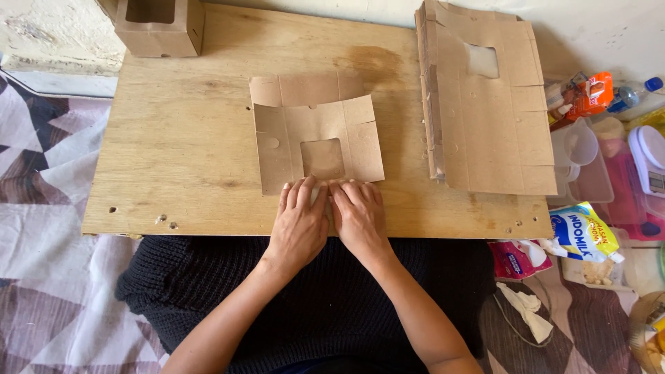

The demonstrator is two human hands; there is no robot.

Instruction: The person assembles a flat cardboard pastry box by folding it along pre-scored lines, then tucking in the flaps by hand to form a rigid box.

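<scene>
- Bare plywood board [187,159] laid across a lap covered in black knit fabric [325,298]; patterned purple and white bedding [48,208] to the left; pale scuffed wall along the top edge.
- Flat kraft cardboard box blank [315,135] with a square window cutout, lying near the middle of the board; upper flap creased and raised slightly; lower edge under the fingertips.
- Left hand [299,221] palm down, fingers extended and close together, pressing on the blank's near edge; no grip closed around anything.
- Right hand [358,216] just beside it, thumbs almost touching, fingers likewise flat and pressing the same edge.
- Stack of unfolded box blanks [485,104] on the board's right side, well apart from the hands; window cutout showing on the top sheet.
- One assembled cardboard box [159,28] at the far left corner of the board.
- Off the board to the right: clear plastic containers [582,163], an orange packet [589,93], a small bottle with a blue cap [634,91], a blue and white pouch [582,232].
</scene>
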